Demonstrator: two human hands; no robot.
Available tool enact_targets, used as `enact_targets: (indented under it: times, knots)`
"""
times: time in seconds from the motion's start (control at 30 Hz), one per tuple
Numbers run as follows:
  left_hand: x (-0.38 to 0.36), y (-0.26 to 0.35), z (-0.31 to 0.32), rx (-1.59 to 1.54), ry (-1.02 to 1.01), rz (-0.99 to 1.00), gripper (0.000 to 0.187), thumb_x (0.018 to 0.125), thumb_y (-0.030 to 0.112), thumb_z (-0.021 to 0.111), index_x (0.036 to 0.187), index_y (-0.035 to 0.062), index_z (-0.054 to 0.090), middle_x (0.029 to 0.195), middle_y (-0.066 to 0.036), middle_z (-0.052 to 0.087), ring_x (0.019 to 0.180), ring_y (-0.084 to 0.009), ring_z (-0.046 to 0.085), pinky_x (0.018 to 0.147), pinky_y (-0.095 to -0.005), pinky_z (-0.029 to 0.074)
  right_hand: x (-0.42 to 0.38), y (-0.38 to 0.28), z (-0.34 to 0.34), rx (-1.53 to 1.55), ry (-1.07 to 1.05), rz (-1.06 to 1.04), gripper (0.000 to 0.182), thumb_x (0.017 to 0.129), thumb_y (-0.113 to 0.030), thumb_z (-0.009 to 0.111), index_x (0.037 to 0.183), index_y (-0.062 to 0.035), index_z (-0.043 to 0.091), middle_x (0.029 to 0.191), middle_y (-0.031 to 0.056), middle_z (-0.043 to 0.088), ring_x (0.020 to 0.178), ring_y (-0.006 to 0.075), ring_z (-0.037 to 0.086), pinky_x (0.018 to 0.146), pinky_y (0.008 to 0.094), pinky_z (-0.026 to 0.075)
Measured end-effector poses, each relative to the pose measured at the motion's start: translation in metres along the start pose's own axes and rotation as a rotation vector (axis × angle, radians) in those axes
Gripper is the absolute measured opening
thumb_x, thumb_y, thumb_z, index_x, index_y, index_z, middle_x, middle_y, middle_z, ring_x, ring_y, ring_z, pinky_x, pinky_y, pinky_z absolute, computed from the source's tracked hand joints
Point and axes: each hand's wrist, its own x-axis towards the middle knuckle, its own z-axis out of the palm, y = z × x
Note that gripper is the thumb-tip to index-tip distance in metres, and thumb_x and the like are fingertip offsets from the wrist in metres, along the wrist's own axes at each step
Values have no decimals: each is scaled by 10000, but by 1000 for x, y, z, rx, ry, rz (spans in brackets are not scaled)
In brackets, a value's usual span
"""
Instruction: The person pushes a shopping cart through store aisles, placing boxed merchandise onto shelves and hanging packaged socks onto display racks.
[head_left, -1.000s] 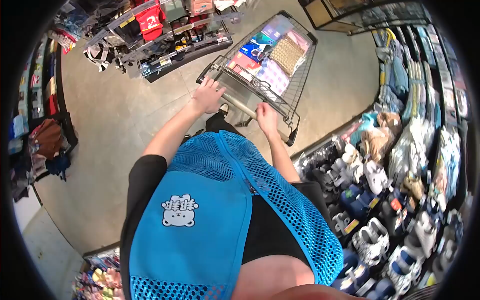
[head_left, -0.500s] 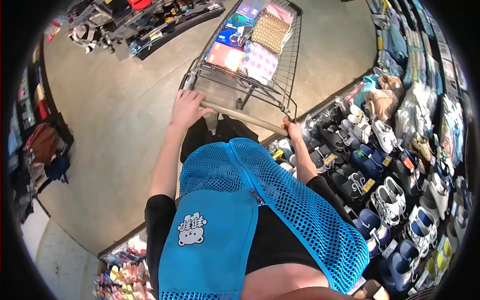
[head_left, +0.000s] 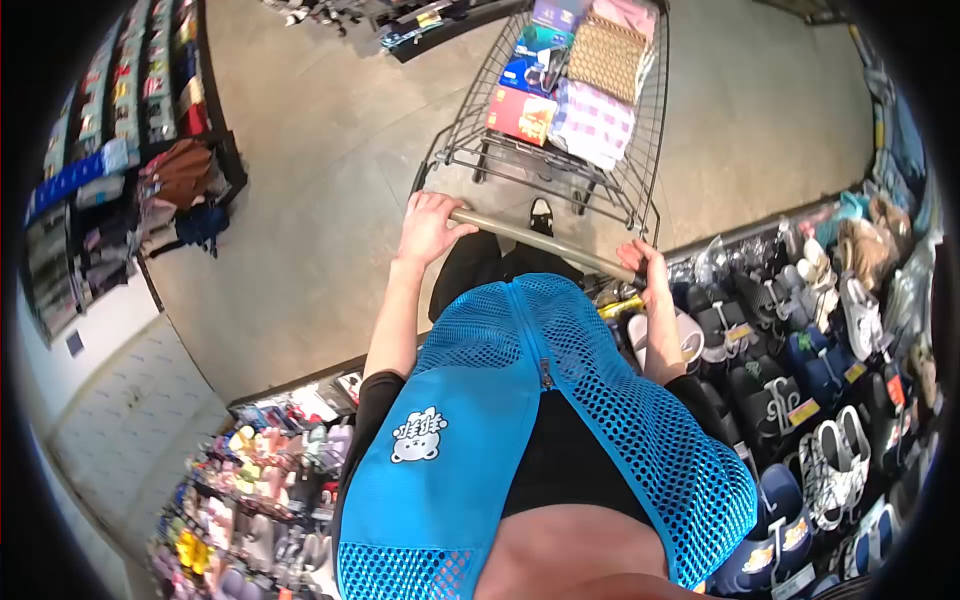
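Note:
My left hand [head_left: 431, 228] is closed over the left end of the beige cart handle [head_left: 545, 241]. At the handle's right end is my right hand [head_left: 646, 268], curled round it with some fingers lifted. Beyond the handle stands a black wire shopping cart [head_left: 648, 150]. In its basket lie a red box [head_left: 520, 115], blue boxes [head_left: 532, 72], a brown patterned item [head_left: 607, 57] and a pink-and-white checked cloth bundle [head_left: 592, 122]. A blue mesh vest [head_left: 450, 420] with a white bear print covers my front.
Racks of slippers and sandals [head_left: 770, 390] run along the right, close to my right arm. More pink footwear [head_left: 255, 470] fills a display at the lower left. A shelf of packaged goods [head_left: 130, 90] stands at the upper left, with grey floor [head_left: 290, 200] beside the cart.
The cart, handle and both hands now appear farther right in view. A shoe shows under the cart, and more of the left shelf and lower-left footwear is visible. Some right-hand fingers have lifted.

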Motion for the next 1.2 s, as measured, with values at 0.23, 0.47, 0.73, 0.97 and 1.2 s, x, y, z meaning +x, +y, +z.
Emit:
enact_targets:
  times: [0.23, 0.47, 0.73, 0.97, 1.2]
  knots:
    - [-44, -7, 9, -98, -7, -80, 473, 678, 428, 727, 978, 66, 672, 977, -97, 639, 1043, -236, 526, 960, -366, 330, 10, 25, -15, 82, -74, -54, 196, 805, -196, 646, 875, -46, 542, 743, 97, 617, 559, 172, 584, 494, 259, 480]
    - [-101, -41, 28, 120, 38, -74, 477, 846, 467, 527, 1064, 53, 617, 1119, -126, 588, 1142, -265, 482, 1058, -456, 249, 9, 79, -1, 42, -101, -194, 149, 812, -216, 662, 750, -117, 569, 662, 3, 592, 493, 109, 533, 431, 206, 422]
    - [-193, -102, 26, 72, 239, -33, 378, 850, 403, 516, 904, 49, 640, 918, -129, 616, 1004, -279, 538, 1011, -454, 293, -77, 152, 75, -323, -44, -229, 385, 818, -451, 548, 580, -154, 490, 518, -26, 446, 496, 116, 383, 433, 316, 259]
    - [-228, -158, -4, 83, 160, -366, 507, 925, 390, 407, 592, 97, 653, 649, -89, 639, 729, -268, 612, 837, -404, 378, -59, 232, 132, -592, -126, -403, 455, 823, -464, 570, 590, -77, 515, 540, 51, 525, 508, 143, 471, 468, 323, 352]
    - [-283, -223, -5, 129, 373, -346, 432, 904, 346, 447, 612, 101, 652, 618, -91, 629, 665, -254, 616, 762, -375, 411, -36, 259, 273, -642, -53, -320, 465, 827, -464, 576, 625, -46, 538, 552, 66, 544, 493, 151, 489, 466, 320, 373]
